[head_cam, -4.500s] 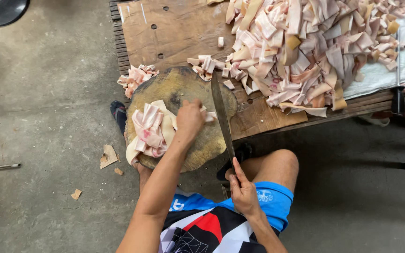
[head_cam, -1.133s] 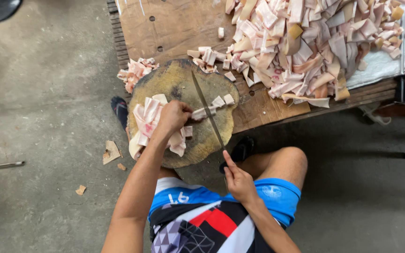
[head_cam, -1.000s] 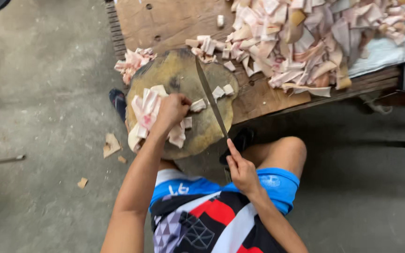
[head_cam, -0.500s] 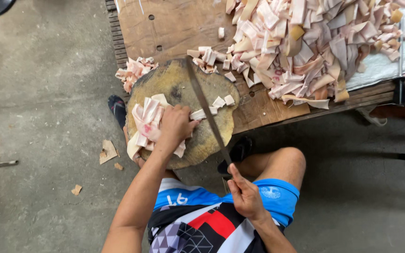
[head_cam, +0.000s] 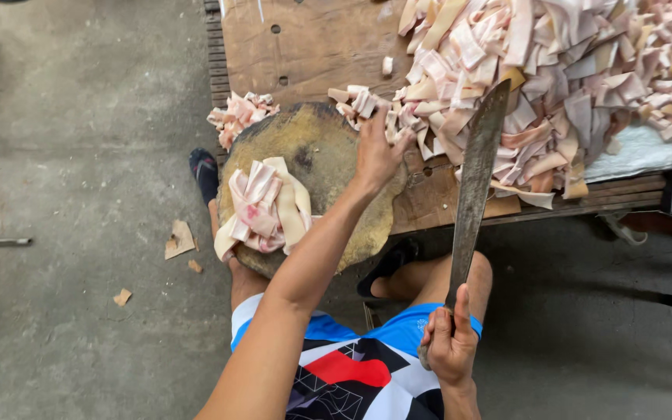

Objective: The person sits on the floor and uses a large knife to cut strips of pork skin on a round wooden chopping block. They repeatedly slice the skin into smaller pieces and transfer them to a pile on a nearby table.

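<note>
My left hand (head_cam: 376,152) reaches over the far right edge of the round wooden chopping block (head_cam: 322,159) and touches cut pink-white meat pieces (head_cam: 363,101) at the edge of the big heap (head_cam: 554,70). Its fingers are spread on the pieces. A stack of uncut meat strips (head_cam: 264,206) lies on the block's left side. My right hand (head_cam: 451,342) grips the handle of a long cleaver-like knife (head_cam: 476,179), whose blade is lifted and points away from me over the table edge.
A low wooden table (head_cam: 313,47) carries the heap and a smaller pile of cut pieces (head_cam: 239,115) at the block's far left. Scraps (head_cam: 180,237) lie on the concrete floor. My knees and sandals (head_cam: 205,173) are under the block.
My left hand left the strip stack and moved right to the cut pieces at the block's far edge. The knife lifted off the block and swung right; the cut pieces are off the block.
</note>
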